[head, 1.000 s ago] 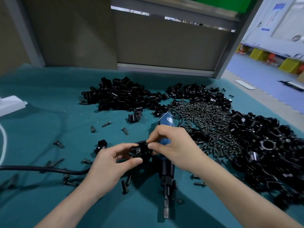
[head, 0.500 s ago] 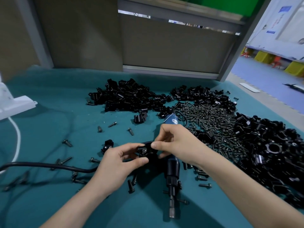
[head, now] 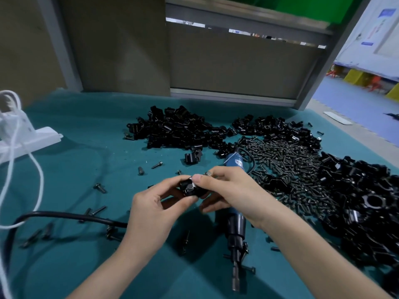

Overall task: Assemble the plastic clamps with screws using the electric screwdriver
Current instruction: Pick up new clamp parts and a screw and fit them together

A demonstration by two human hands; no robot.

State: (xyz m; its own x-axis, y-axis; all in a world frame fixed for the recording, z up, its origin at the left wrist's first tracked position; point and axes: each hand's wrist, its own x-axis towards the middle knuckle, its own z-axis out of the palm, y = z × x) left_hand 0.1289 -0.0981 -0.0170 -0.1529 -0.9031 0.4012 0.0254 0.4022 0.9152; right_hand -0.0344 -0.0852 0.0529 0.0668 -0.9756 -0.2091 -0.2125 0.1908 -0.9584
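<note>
Both hands meet above the teal table on one black plastic clamp [head: 192, 189] with a screw head showing on top. My left hand [head: 151, 214] pinches the clamp from the left between thumb and fingers. My right hand [head: 228, 193] pinches it from the right, thumb tip beside the screw head. The electric screwdriver [head: 235, 225], blue and black, lies on the table under my right hand, its bit pointing toward me. A pile of loose screws [head: 285, 169] spreads to the right.
Heaps of black clamp parts lie at the back [head: 172, 130] and at the right [head: 362, 203]. Scattered screws [head: 99, 187] and a black cable [head: 64, 216] lie at the left. A white stand [head: 28, 137] with a white cord sits at the far left.
The clamp between my hands has been turned slightly and lifted a little, and my right thumb now sits closer to the screw head. The view has shifted; the screwdriver has not moved.
</note>
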